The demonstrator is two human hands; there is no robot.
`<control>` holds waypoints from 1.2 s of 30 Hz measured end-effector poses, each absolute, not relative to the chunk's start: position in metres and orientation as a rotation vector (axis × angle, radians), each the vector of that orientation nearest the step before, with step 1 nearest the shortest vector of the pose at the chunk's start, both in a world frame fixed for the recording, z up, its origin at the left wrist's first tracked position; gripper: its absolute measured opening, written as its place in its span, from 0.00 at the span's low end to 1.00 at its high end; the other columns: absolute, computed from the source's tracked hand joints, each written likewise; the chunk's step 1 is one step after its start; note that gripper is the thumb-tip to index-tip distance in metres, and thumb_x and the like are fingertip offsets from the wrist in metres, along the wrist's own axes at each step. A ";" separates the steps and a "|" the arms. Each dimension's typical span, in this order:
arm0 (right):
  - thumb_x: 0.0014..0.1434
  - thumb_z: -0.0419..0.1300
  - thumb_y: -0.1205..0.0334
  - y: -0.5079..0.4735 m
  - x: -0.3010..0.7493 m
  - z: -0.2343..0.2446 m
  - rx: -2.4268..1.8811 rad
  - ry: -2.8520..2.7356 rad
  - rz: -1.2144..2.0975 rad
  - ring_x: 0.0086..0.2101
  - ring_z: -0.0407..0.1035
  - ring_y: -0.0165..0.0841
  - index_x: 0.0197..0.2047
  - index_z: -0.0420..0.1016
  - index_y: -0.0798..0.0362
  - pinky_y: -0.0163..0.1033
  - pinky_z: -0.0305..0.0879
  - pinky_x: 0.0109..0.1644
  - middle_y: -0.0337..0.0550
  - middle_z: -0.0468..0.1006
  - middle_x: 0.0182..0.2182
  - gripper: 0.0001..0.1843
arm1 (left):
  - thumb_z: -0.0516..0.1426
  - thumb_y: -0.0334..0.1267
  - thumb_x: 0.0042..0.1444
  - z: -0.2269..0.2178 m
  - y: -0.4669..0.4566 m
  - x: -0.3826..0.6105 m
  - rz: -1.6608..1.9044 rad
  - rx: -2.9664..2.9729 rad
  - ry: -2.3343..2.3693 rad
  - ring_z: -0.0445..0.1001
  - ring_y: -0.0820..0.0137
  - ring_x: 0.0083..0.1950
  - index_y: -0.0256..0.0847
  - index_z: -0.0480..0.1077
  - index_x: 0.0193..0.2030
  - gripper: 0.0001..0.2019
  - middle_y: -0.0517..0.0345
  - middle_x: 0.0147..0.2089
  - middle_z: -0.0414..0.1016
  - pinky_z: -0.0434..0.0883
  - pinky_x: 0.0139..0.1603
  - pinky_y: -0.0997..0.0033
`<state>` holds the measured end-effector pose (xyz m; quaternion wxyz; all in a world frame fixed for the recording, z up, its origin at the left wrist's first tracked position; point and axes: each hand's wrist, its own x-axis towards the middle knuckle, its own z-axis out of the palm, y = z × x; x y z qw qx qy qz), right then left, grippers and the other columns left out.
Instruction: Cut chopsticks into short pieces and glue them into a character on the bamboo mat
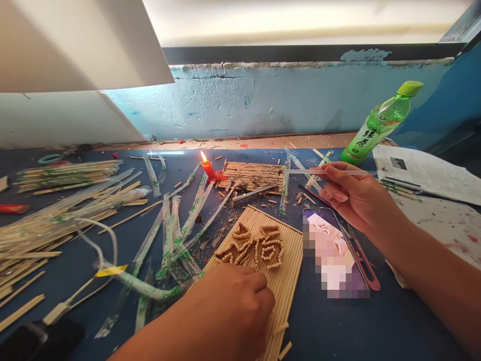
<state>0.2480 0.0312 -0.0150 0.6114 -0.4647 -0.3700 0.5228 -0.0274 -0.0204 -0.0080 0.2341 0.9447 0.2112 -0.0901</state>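
Note:
Between the thumb and fingers of my right hand (347,193) is a translucent glue stick (302,171), held level and pointing left, with a dark tip. That tip hangs over a small mat of thin sticks (255,173). My left hand (236,301) is closed over the near part of a board of wooden sticks (289,235) laid side by side. Its fingertips are hidden, so I cannot see what they hold. On the board, just beyond my left hand, small round wooden pieces form raised characters (268,245). Left of the small mat burns a red candle (208,168).
Bundles of chopsticks (67,178) and torn plastic wrappers (173,225) cover the left side. A phone (330,235) lies right of the board, with pink-handled scissors (363,260) against it. A green bottle (381,123) and papers (428,173) are at the back right.

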 end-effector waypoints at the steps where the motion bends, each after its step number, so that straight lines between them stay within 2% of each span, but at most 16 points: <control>1: 0.57 0.71 0.61 0.031 0.248 -0.015 -1.075 -0.860 1.204 0.18 0.52 0.20 0.33 0.80 0.48 0.35 0.61 0.24 0.37 0.80 0.35 0.04 | 0.56 0.27 0.54 -0.005 -0.020 -0.028 -0.224 2.552 0.600 0.72 0.69 0.29 0.42 0.71 0.30 0.06 0.60 0.31 0.75 0.66 0.29 0.68; 5: 0.58 0.70 0.62 0.031 0.246 -0.016 -1.068 -0.856 1.209 0.18 0.51 0.20 0.33 0.81 0.48 0.35 0.62 0.25 0.38 0.80 0.34 0.03 | 0.57 0.28 0.52 0.006 -0.015 -0.039 0.052 2.365 0.732 0.70 0.72 0.30 0.43 0.71 0.32 0.05 0.63 0.31 0.74 0.66 0.31 0.72; 8: 0.57 0.70 0.61 0.032 0.243 -0.017 -1.066 -0.843 1.218 0.17 0.51 0.20 0.33 0.81 0.48 0.34 0.63 0.25 0.38 0.82 0.35 0.03 | 0.57 0.28 0.52 0.007 -0.005 -0.049 0.307 2.157 0.901 0.66 0.74 0.27 0.44 0.70 0.34 0.06 0.66 0.27 0.70 0.64 0.27 0.74; 10: 0.57 0.70 0.59 0.034 0.242 -0.019 -1.078 -0.830 1.223 0.17 0.51 0.20 0.34 0.81 0.48 0.34 0.63 0.24 0.39 0.83 0.37 0.04 | 0.57 0.31 0.56 0.004 0.004 -0.054 0.427 1.964 0.995 0.64 0.75 0.25 0.43 0.70 0.34 0.03 0.67 0.25 0.67 0.63 0.24 0.76; 11: 0.57 0.70 0.58 0.036 0.242 -0.020 -1.084 -0.824 1.227 0.17 0.51 0.20 0.35 0.81 0.48 0.34 0.62 0.24 0.40 0.83 0.38 0.05 | 0.58 0.33 0.57 0.002 0.008 -0.055 0.490 1.862 1.030 0.64 0.76 0.24 0.42 0.69 0.34 0.01 0.66 0.25 0.67 0.63 0.24 0.76; 14: 0.58 0.69 0.54 0.045 0.241 -0.021 -1.085 -0.829 1.233 0.17 0.52 0.20 0.35 0.82 0.49 0.33 0.61 0.23 0.42 0.84 0.38 0.08 | 0.60 0.37 0.58 -0.001 0.020 -0.055 0.631 1.611 1.070 0.64 0.77 0.24 0.40 0.69 0.34 0.05 0.64 0.26 0.70 0.62 0.22 0.78; 17: 0.59 0.69 0.52 0.056 0.241 -0.017 -1.080 -0.827 1.251 0.16 0.51 0.19 0.35 0.81 0.49 0.33 0.62 0.23 0.42 0.84 0.38 0.09 | 0.63 0.38 0.57 0.001 0.028 -0.053 0.693 1.483 1.080 0.64 0.79 0.23 0.39 0.71 0.34 0.07 0.62 0.28 0.74 0.60 0.20 0.80; 21: 0.55 0.70 0.48 0.077 0.236 -0.009 -1.091 -0.831 1.263 0.15 0.50 0.18 0.35 0.81 0.49 0.33 0.62 0.21 0.42 0.83 0.37 0.13 | 0.65 0.39 0.55 0.003 0.033 -0.052 0.749 1.436 1.102 0.69 0.77 0.25 0.39 0.74 0.36 0.07 0.60 0.28 0.76 0.64 0.21 0.80; 26: 0.52 0.72 0.44 0.112 0.211 -0.007 -1.055 -0.957 1.246 0.16 0.54 0.19 0.35 0.80 0.48 0.34 0.59 0.20 0.44 0.83 0.36 0.17 | 0.63 0.43 0.57 0.000 0.035 -0.052 0.791 1.373 1.148 0.65 0.78 0.20 0.39 0.73 0.36 0.09 0.59 0.29 0.79 0.63 0.19 0.78; 30: 0.53 0.70 0.42 0.138 0.175 -0.012 -1.071 -1.045 1.236 0.16 0.56 0.21 0.32 0.80 0.49 0.36 0.54 0.19 0.47 0.83 0.34 0.18 | 0.63 0.46 0.57 -0.008 0.037 -0.053 0.839 1.288 1.200 0.61 0.79 0.17 0.40 0.72 0.35 0.11 0.64 0.23 0.73 0.58 0.16 0.79; 33: 0.55 0.69 0.44 0.152 0.148 -0.014 -1.057 -1.069 1.222 0.17 0.56 0.22 0.31 0.81 0.49 0.36 0.55 0.20 0.46 0.83 0.32 0.16 | 0.63 0.46 0.57 -0.012 0.039 -0.053 0.850 1.259 1.204 0.60 0.79 0.17 0.40 0.72 0.34 0.11 0.68 0.19 0.67 0.57 0.16 0.79; 36: 0.58 0.67 0.46 0.160 0.128 -0.015 -1.038 -1.099 1.221 0.18 0.57 0.23 0.32 0.81 0.49 0.36 0.58 0.23 0.45 0.83 0.33 0.15 | 0.62 0.44 0.58 -0.014 0.040 -0.054 0.843 1.249 1.173 0.64 0.78 0.19 0.40 0.72 0.34 0.10 0.64 0.23 0.71 0.60 0.17 0.78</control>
